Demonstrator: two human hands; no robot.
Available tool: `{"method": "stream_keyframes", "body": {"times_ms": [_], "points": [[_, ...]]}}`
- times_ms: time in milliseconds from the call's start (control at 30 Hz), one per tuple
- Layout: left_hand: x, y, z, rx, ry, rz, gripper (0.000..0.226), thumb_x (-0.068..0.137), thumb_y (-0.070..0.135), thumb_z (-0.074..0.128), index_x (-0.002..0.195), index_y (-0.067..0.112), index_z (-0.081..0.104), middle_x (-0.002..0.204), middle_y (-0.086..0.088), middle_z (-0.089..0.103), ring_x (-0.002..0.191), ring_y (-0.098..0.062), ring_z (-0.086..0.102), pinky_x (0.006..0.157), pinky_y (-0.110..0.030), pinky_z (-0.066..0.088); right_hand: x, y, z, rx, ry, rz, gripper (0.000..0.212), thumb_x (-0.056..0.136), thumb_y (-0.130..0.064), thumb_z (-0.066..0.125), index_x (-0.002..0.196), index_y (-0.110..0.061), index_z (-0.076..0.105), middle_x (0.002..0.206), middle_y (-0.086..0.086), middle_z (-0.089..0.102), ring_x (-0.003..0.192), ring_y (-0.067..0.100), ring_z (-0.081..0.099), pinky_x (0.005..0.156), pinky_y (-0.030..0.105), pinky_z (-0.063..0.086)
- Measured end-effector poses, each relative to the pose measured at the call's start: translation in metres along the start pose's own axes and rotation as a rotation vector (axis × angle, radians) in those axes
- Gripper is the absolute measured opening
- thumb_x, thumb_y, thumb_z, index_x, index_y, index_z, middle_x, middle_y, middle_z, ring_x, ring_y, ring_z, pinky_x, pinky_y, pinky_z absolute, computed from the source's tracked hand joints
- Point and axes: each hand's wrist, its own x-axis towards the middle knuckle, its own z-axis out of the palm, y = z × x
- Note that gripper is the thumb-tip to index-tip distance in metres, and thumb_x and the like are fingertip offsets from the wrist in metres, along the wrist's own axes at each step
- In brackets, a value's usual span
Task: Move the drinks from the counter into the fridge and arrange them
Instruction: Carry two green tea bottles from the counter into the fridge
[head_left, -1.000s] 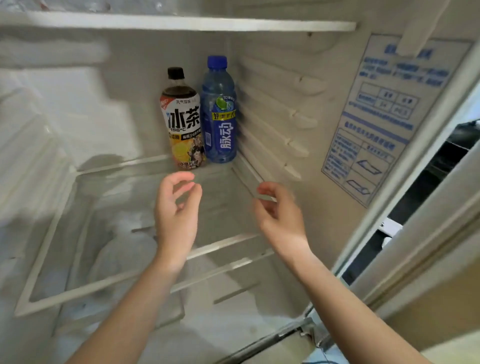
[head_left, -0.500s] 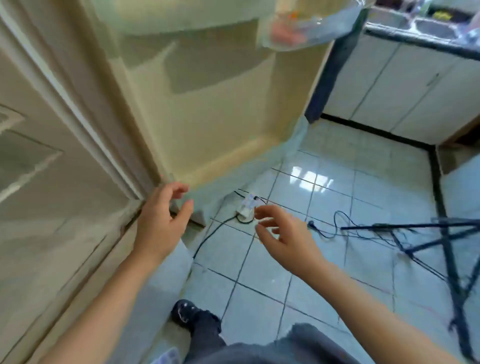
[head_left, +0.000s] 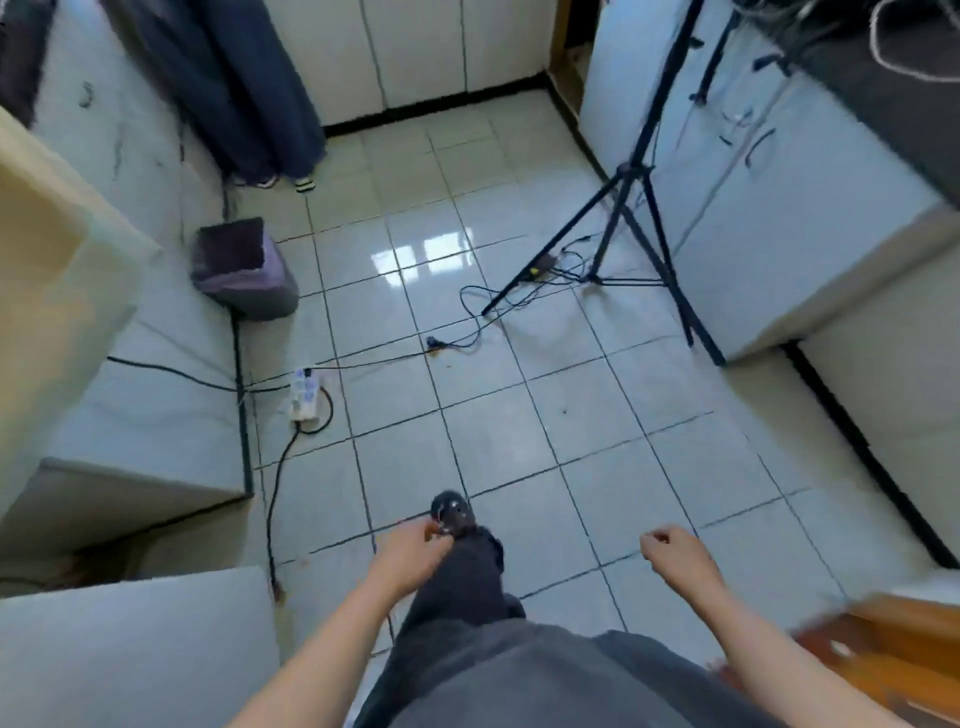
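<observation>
No drinks in view. Going by the task they're on the desk (head_left: 862, 98), the dark top at upper right. From here only cables show on it, and no bottles can be made out. The fridge interior isn't in frame either. The cream panel (head_left: 47, 291) at the left edge may be its door, can't confirm.

Left hand (head_left: 410, 558) and right hand (head_left: 675, 553) are both low in front of the body, fingers loosely curled, nothing held.

Step in hand, my read: crossing to the desk for a pickup. Notes:
- Tripod (head_left: 629, 174) stands just in front of the desk cabinets, legs splayed over the floor (head_left: 519, 441). Pass wide of the near leg.
- Cable (head_left: 462, 304) trails from the tripod base across the tiles toward the power strip (head_left: 304, 395). Step over it, don't snag it.
- At the desk, take one bottle per hand, gripped round the body, not the cap.
- Bin (head_left: 241, 270) at left and a second person's feet (head_left: 306, 184) at the far end are both well off the path.
</observation>
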Motion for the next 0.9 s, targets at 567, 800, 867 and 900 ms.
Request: {"method": "stream_keyframes", "body": {"times_ms": [567, 800, 867, 900], "points": [[0.22, 0.398, 0.084, 1.081, -0.34, 0.444, 0.044, 0.096, 0.041, 0.046, 0.131, 0.015, 0.049, 0.134, -0.007, 0.055, 0.121, -0.024, 0.052, 0.096, -0.029, 0.04, 0.04, 0.172, -0.155, 0.715, 0.235, 0.586, 0.021, 0.095, -0.026, 0.047, 0.11, -0.017, 0.058, 0.109, 0.002, 0.063, 0.102, 0.019, 0.06, 0.091, 0.034, 0.048], [0.216, 0.561, 0.174, 0.841, -0.352, 0.537, 0.033, 0.095, 0.028, 0.055, 0.119, 0.006, 0.058, 0.118, -0.018, 0.063, 0.108, -0.033, 0.059, 0.094, -0.037, 0.045, 0.061, 0.206, -0.184, 0.916, 0.343, 0.743, 0.026, 0.097, -0.025, 0.045, 0.116, -0.015, 0.059, 0.121, 0.004, 0.061, 0.109, 0.02, 0.056, 0.089, 0.029, 0.043], [0.212, 0.584, 0.206, 0.928, -0.423, 0.56, 0.032, 0.095, 0.029, 0.054, 0.118, 0.007, 0.058, 0.115, -0.016, 0.064, 0.106, -0.031, 0.06, 0.09, -0.033, 0.045, 0.073, 0.228, -0.198, 0.985, 0.349, 0.791, 0.025, 0.096, -0.023, 0.048, 0.117, -0.014, 0.059, 0.121, 0.004, 0.061, 0.106, 0.018, 0.055, 0.083, 0.025, 0.04], [0.21, 0.595, 0.223, 0.977, -0.455, 0.57, 0.032, 0.095, 0.03, 0.054, 0.119, 0.008, 0.057, 0.115, -0.014, 0.064, 0.105, -0.029, 0.06, 0.087, -0.03, 0.044, 0.079, 0.242, -0.206, 1.005, 0.355, 0.809, 0.025, 0.095, -0.022, 0.049, 0.117, -0.014, 0.059, 0.122, 0.005, 0.061, 0.106, 0.018, 0.055, 0.084, 0.025, 0.04]]}}
